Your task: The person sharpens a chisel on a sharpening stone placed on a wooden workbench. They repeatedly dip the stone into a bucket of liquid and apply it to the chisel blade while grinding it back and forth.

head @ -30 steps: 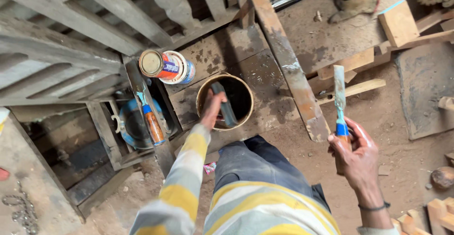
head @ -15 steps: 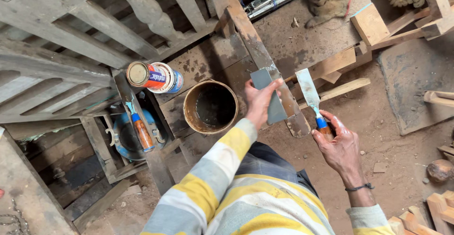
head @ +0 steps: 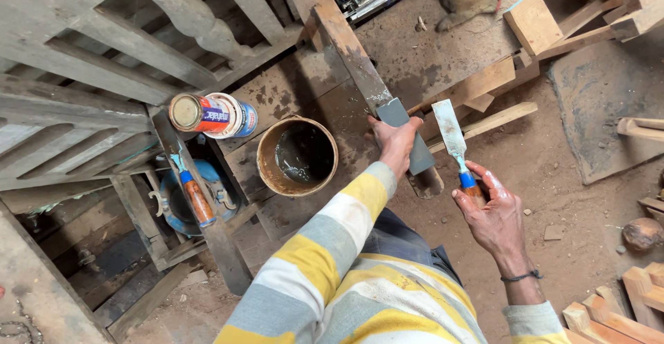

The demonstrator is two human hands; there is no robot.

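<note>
Fingers of the right hand (head: 494, 212) close around the blue handle of a wide chisel (head: 453, 140), blade pointing away. Just beside them, the left hand (head: 394, 143) grips a dark sharpening stone (head: 408, 136). Beyond its fingers stands a rusty bucket (head: 266, 167), then a lying can (head: 214, 114).

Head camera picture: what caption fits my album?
Left hand presses a grey stone on a plank while right hand holds a chisel.

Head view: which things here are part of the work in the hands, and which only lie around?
In use:
left hand holding grey flat stone
right hand holding chisel
wooden plank
bucket

Lying about:
lying can
orange-handled tool
wood offcuts
</note>
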